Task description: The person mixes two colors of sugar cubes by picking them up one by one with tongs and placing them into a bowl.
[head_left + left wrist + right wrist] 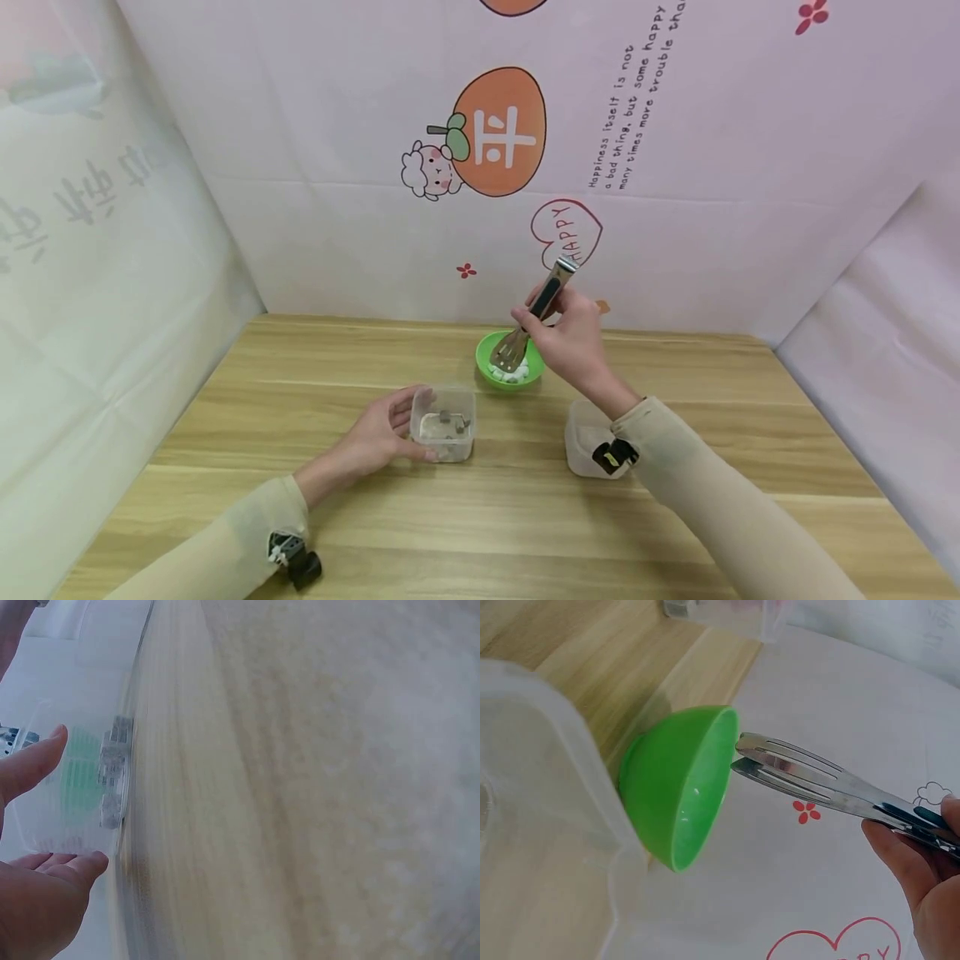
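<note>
In the head view my left hand (378, 433) holds a clear plastic container (452, 455) at its left side, thumb at the near edge and fingers behind. Small greyish pieces (461, 427) lie on the container's bottom. My right hand (576, 340) grips metal tongs (550, 290) by their black-inlaid handles, heads pointing down. Below them stands a green bowl (486, 369) with small white pieces (517, 373) in it. In the right wrist view the slotted tong heads (795, 769) are nearly together, right at the bowl's rim, with nothing visible between them.
A second translucent container (581, 454) stands on the wooden table (360, 517) at the right, partly hidden under my right forearm. A printed white cloth (337, 250) hangs just behind the table's far edge, and pale cloths flank both sides.
</note>
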The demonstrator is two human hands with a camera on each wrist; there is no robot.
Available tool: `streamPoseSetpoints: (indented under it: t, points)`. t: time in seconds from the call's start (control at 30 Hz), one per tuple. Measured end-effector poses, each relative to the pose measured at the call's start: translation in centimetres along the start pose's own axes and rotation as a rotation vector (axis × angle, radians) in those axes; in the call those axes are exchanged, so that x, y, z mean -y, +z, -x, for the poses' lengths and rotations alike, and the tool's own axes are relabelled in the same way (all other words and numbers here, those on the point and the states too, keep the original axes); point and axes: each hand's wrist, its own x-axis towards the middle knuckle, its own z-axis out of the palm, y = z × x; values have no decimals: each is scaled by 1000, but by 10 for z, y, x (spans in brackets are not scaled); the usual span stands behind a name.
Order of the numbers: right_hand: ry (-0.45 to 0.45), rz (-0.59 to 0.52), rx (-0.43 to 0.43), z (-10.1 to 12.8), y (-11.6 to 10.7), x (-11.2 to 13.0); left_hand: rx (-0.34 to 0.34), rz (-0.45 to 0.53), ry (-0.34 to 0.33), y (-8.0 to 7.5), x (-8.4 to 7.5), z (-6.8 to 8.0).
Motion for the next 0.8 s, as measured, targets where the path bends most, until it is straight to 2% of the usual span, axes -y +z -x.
streamPoseSetpoints:
  t: [0.2,0.8]
  points:
    - [16,50,15,6,3,-5,7,17,4,1,-2,1]
    - [-25,50,-28,7,3,-12,4,23,-1,1,-3,1]
